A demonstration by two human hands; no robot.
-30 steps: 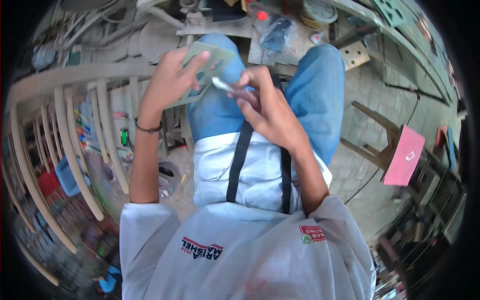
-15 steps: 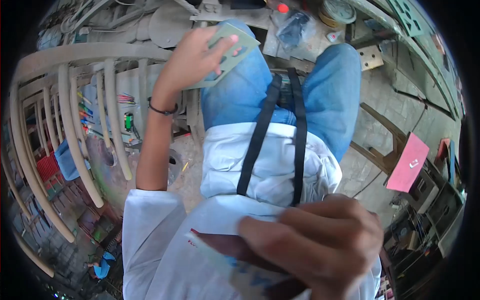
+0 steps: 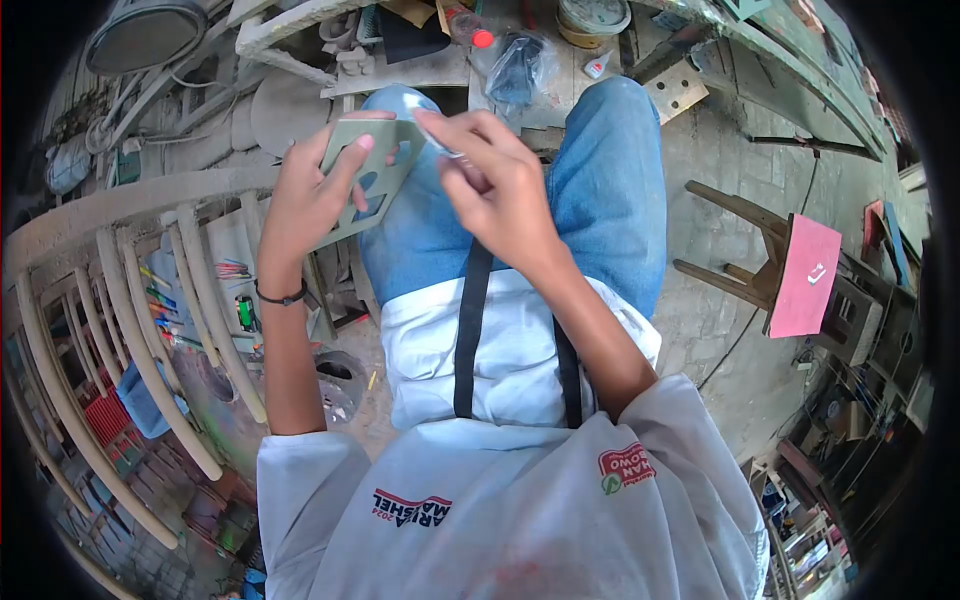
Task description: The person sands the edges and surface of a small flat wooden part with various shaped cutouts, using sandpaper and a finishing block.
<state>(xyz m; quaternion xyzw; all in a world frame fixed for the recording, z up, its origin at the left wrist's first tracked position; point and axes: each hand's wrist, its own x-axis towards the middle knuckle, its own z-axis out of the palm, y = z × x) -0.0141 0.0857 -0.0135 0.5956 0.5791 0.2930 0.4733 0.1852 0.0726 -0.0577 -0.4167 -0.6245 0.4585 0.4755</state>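
Observation:
My left hand (image 3: 308, 200) grips a flat grey-green panel (image 3: 387, 172) with several cut-out holes, thumb on its face and fingers around the far edge. The panel is tilted above my left knee. A folded piece of sandpaper (image 3: 440, 147) is pinched in my right hand (image 3: 507, 195); only its pale edge shows past the fingers. That hand is right beside the panel's right edge, over my lap.
On my left stands a slatted wooden frame (image 3: 130, 215). A pink-topped stool (image 3: 803, 275) lies on its side at right. Ahead are a tub (image 3: 593, 18), a plastic bag (image 3: 520, 70) and a red-capped bottle (image 3: 470, 28). A perforated board (image 3: 677, 92) lies beyond my right knee.
My right hand has moved from close to my chest out to the panel, with the sandpaper in it. My left hand keeps hold of the panel, now lower and further left in view.

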